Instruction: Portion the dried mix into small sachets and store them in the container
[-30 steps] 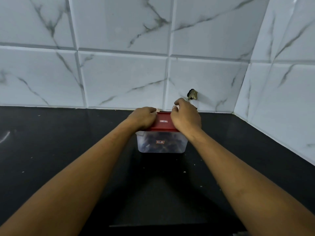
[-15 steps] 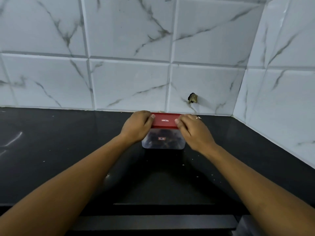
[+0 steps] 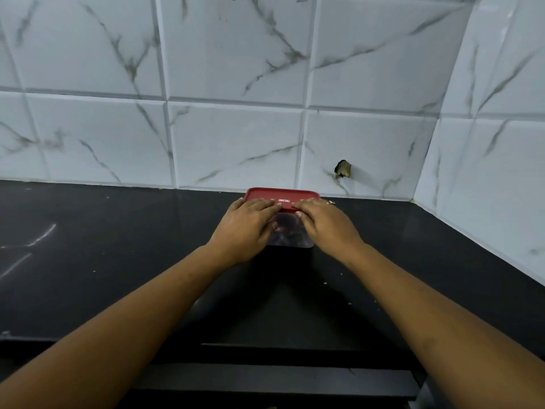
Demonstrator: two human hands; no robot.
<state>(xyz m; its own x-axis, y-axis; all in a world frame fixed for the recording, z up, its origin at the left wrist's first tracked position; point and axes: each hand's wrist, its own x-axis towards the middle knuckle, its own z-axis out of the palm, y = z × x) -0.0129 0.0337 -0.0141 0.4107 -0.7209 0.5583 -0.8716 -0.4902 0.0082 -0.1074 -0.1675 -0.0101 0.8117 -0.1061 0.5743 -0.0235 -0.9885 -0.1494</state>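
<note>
While dark mix shows inside the container, left hand and right hand press flat on its red lid.

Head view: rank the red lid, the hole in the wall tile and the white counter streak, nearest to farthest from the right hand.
1. red lid: touched by the right hand.
2. hole in the wall tile: behind, rightward.
3. white streak: far left on the counter.
</note>
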